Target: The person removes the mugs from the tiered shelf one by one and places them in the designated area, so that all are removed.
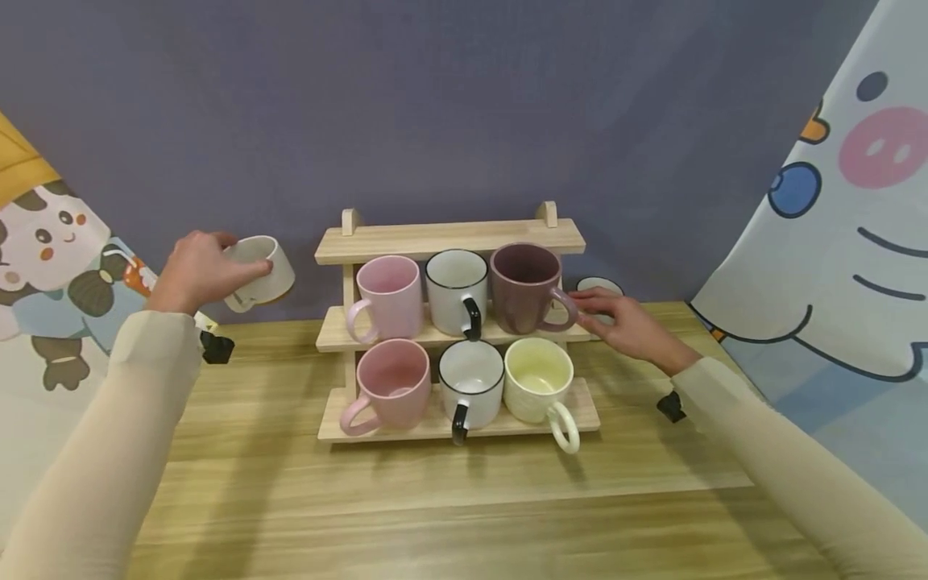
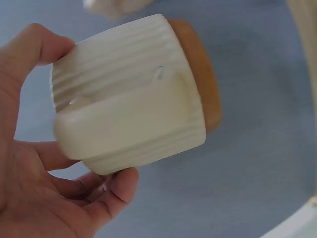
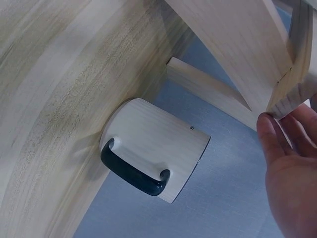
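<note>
My left hand (image 1: 203, 270) grips a ribbed white mug (image 2: 129, 94) with a tan base, off to the left of the wooden rack and tilted in the air. Its thumb is on one side and the fingers are on the other. My right hand (image 1: 627, 326) is at the right end of the rack's middle shelf (image 3: 290, 96), pinching the board's end between thumb and fingers. Just beside those fingertips is the handle of a dark purple mug (image 1: 525, 290). Behind the right hand, a white mug with a black handle (image 3: 153, 148) stands on the table, mostly hidden in the head view.
On the middle shelf are also a light pink mug (image 1: 391, 298) and a black-rimmed white mug (image 1: 457, 294). Below them sit a pink mug (image 1: 395, 383), another black-rimmed white mug (image 1: 471, 387) and a yellow mug (image 1: 536, 383). The top shelf (image 1: 449, 242) lies against a grey backdrop.
</note>
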`<action>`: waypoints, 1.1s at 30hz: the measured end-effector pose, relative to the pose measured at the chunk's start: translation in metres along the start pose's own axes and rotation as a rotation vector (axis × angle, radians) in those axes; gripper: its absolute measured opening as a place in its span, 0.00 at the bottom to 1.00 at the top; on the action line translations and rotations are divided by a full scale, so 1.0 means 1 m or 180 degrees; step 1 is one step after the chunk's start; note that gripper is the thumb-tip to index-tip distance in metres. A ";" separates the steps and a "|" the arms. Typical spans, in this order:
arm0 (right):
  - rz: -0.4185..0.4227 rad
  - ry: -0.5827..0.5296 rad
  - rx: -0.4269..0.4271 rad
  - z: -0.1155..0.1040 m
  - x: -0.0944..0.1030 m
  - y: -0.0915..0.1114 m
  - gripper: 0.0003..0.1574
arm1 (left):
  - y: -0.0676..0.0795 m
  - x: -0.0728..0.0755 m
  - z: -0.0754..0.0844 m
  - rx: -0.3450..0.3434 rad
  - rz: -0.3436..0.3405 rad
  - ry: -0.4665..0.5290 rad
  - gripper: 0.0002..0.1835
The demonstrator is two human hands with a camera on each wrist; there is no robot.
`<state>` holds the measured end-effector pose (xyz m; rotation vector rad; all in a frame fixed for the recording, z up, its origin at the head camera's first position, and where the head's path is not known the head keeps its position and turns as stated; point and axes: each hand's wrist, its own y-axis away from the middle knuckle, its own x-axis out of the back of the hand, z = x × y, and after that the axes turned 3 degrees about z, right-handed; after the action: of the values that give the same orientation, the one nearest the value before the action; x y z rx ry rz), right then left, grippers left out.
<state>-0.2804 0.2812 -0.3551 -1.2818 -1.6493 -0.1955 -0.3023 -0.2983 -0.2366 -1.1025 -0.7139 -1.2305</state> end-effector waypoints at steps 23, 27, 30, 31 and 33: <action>-0.0032 -0.0012 0.0049 -0.001 -0.001 0.000 0.19 | -0.015 -0.119 -0.041 -0.0095 -0.0534 -0.0019 0.38; -0.0015 -0.0007 0.0076 -0.001 -0.001 -0.001 0.18 | -0.017 -0.128 -0.042 -0.0040 -0.0584 0.0021 0.40; -0.0005 -0.0012 0.0082 -0.001 0.000 -0.001 0.18 | -0.018 -0.132 -0.043 0.0005 -0.0682 0.0044 0.44; -0.0006 -0.0011 0.0073 0.000 0.000 -0.001 0.19 | -0.018 -0.133 -0.043 0.0019 -0.0723 0.0052 0.45; -0.0014 -0.0022 0.0050 0.001 0.000 -0.001 0.19 | -0.019 -0.136 -0.045 0.0035 -0.0774 0.0058 0.47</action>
<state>-0.2811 0.2812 -0.3553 -1.2684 -1.6566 -0.1804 -0.3580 -0.2891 -0.3690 -1.0153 -0.8586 -1.4383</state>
